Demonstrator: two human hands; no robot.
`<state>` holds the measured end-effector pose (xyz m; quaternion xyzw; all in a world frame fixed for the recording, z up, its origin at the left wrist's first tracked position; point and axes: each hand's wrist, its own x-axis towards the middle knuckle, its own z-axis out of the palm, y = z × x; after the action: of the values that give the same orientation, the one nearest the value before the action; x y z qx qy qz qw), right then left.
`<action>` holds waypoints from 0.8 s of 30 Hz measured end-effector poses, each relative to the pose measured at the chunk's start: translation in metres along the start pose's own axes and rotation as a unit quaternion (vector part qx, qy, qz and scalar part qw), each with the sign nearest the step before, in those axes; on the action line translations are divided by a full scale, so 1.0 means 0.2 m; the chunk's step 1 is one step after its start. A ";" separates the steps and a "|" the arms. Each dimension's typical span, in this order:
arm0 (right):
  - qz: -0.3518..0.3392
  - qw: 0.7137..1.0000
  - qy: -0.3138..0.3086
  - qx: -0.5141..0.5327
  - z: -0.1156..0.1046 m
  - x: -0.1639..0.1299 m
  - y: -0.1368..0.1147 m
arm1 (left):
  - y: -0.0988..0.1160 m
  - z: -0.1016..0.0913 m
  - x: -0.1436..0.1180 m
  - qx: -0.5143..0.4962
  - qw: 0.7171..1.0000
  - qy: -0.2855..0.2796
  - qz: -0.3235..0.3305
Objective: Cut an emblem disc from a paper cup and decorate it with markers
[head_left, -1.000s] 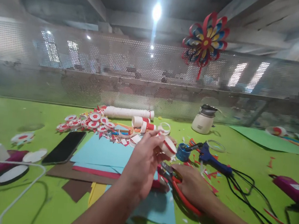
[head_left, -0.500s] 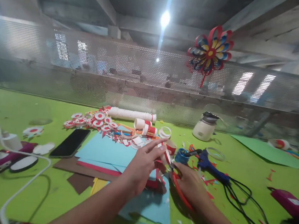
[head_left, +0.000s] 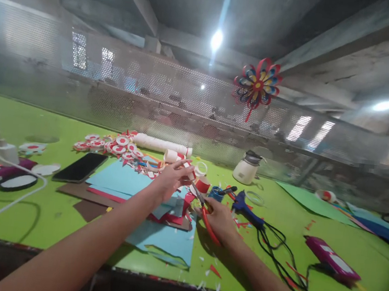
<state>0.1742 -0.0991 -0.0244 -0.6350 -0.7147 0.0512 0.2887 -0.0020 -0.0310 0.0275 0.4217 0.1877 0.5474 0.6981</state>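
My left hand (head_left: 170, 180) is pinched on a small red-and-white paper piece (head_left: 189, 172), some fingers stretched past it; its exact shape is partly hidden. In my right hand (head_left: 220, 217) are scissors with orange handles (head_left: 209, 226), their blades pointing up and left toward that piece. Under my left wrist lies a stack of light blue paper (head_left: 116, 181) with red and brown sheets. Just beyond my hands are a red paper ring (head_left: 203, 184), a white ring (head_left: 201, 168) and a blue tape roll (head_left: 216, 193).
Red-and-white discs (head_left: 121, 140) are heaped by a long white tube (head_left: 163, 145). A phone (head_left: 81, 167) lies left. Right of my hands are a blue glue gun (head_left: 247, 210) with looped black cord, a cream jug (head_left: 246, 168) and a purple power strip (head_left: 331, 259). Paper scraps litter the table.
The camera view has tilted and turned, so the table items appear farther left. Both hands still hold the paper piece and the scissors, with the left fingers now more spread.
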 end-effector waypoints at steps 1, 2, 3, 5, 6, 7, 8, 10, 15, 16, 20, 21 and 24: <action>0.010 1.000 0.001 0.004 0.00 0.02 0.01 | 0.01 0.00 0.01 -0.002 1.000 -0.007 0.003; 0.020 1.000 0.000 0.008 -0.01 0.03 0.03 | 0.02 0.00 0.01 -0.004 1.000 -0.015 0.007; 0.027 1.000 -0.003 0.013 -0.01 0.05 0.04 | 0.04 -0.01 0.02 -0.009 1.000 -0.023 0.013; 0.034 0.999 -0.014 0.023 -0.02 0.09 0.06 | 0.05 -0.03 0.02 -0.020 0.999 -0.035 0.024; 0.033 0.999 -0.020 0.029 -0.02 0.11 0.07 | 0.06 -0.04 0.03 -0.027 0.999 -0.036 0.029; 0.032 0.998 -0.026 0.037 -0.03 0.13 0.07 | 0.06 -0.05 0.03 -0.034 0.998 -0.034 0.033; 0.028 0.998 -0.031 0.047 -0.03 0.14 0.07 | 0.06 -0.07 0.02 -0.041 0.998 -0.031 0.036; 0.018 0.996 -0.040 0.073 -0.05 0.15 0.07 | 0.05 -0.09 0.02 -0.057 0.997 -0.024 0.040; -0.016 0.984 -0.056 0.167 -0.08 0.13 0.01 | 0.03 -0.11 0.01 -0.077 0.996 -0.019 0.042; -0.021 0.981 -0.061 0.185 -0.09 0.12 0.00 | 0.02 -0.10 0.00 -0.075 0.996 -0.018 0.043; -0.030 0.971 -0.064 0.230 -0.10 0.08 -0.03 | 0.01 -0.09 0.00 -0.059 0.997 -0.005 0.058; -0.030 0.970 -0.058 0.235 -0.11 0.07 -0.03 | 0.01 -0.09 -0.01 -0.054 0.997 -0.002 0.063; -0.027 0.972 -0.034 0.230 -0.14 0.04 -0.01 | 0.00 -0.09 -0.01 -0.040 0.997 0.006 0.069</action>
<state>0.1858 -0.1001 0.0035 -0.5299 -0.7102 0.2280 0.4036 -0.0159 -0.0252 0.0168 0.4019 0.1399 0.6040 0.6739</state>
